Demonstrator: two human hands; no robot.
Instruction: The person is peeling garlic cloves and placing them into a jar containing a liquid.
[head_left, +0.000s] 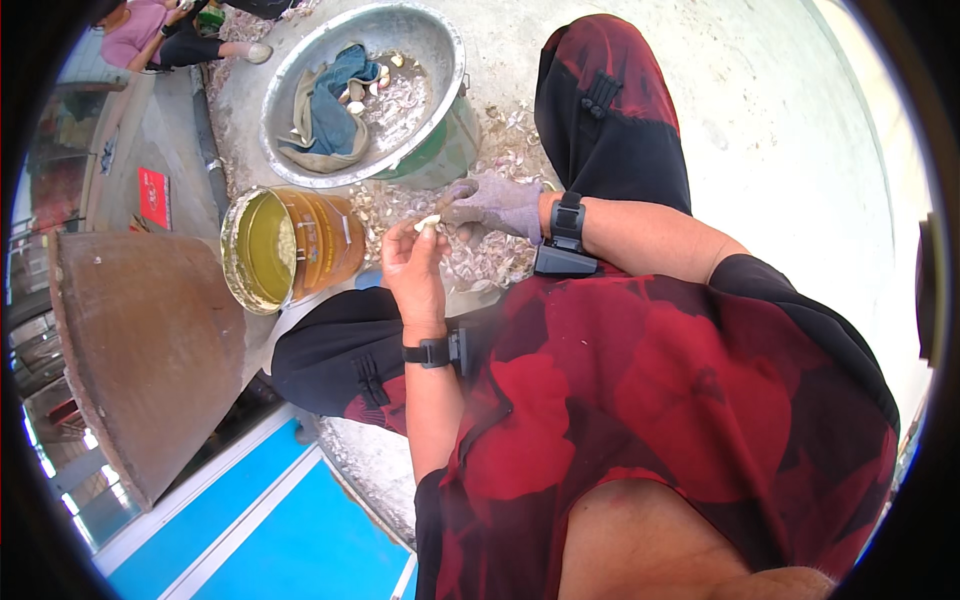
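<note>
A pale peeled-looking garlic clove (427, 223) is pinched between the thumb and fingers of my bare left hand (417, 251). My right hand (491, 206), in a dirty grey-purple glove, meets the clove's other side with bent fingertips; whether it grips anything is unclear. Beneath both hands lie garlic skins (487, 259) on the floor. A yellow-orange bucket (326, 244) with pale cloves inside stands left of my left hand. Beyond it, a wide metal basin (450, 82) holds a blue and tan cloth (334, 105), several garlic cloves (355, 108) and loose skins.
The basin rests on a green bucket (442, 146). My bent knees are on either side of the skins. A brown board (150, 330) and blue panels (300, 525) are at the left and lower left. Another person (142, 34) sits at the top left, near a red item (154, 198).
</note>
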